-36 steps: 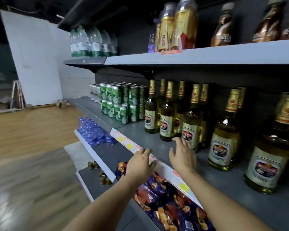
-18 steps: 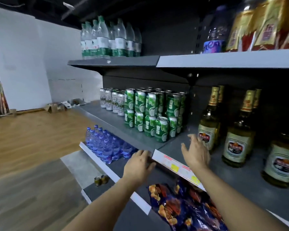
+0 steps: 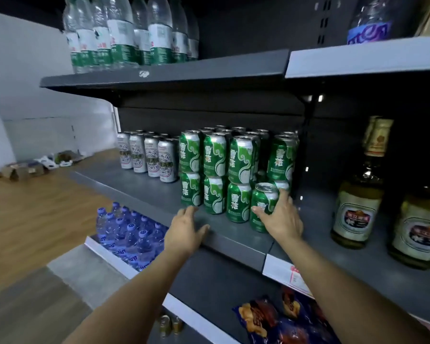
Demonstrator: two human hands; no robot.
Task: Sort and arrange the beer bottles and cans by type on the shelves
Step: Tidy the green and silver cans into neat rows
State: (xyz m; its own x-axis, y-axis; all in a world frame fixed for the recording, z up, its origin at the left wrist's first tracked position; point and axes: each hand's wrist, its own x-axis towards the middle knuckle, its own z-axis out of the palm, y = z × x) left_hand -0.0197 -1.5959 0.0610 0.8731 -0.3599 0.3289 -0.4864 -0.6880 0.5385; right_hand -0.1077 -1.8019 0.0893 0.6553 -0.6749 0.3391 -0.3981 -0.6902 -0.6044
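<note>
Green beer cans (image 3: 215, 170) stand two high in several rows on the grey middle shelf (image 3: 139, 192). One single green can (image 3: 262, 202) stands in front at the right end of the stack, and my right hand (image 3: 281, 217) grips it with thumb and fingers curled round its side. My left hand (image 3: 185, 229) rests with relaxed fingers on the shelf's front edge, just below the leftmost green cans. Silver beer cans (image 3: 147, 157) stand left of the green ones. Brown beer bottles (image 3: 360, 192) with gold foil necks stand to the right.
Water bottles with green labels (image 3: 124, 33) fill the top shelf. Small blue water bottles (image 3: 129, 232) sit on the lower shelf at left, snack bags (image 3: 278, 321) lower right. A dark upright (image 3: 305, 150) divides cans from bottles. Wooden floor and boxes (image 3: 23, 170) lie to the left.
The view has swung left and closer to the cans. My right hand moved forward from the shelf edge and took hold of the front green can. My left hand shifted along the shelf edge.
</note>
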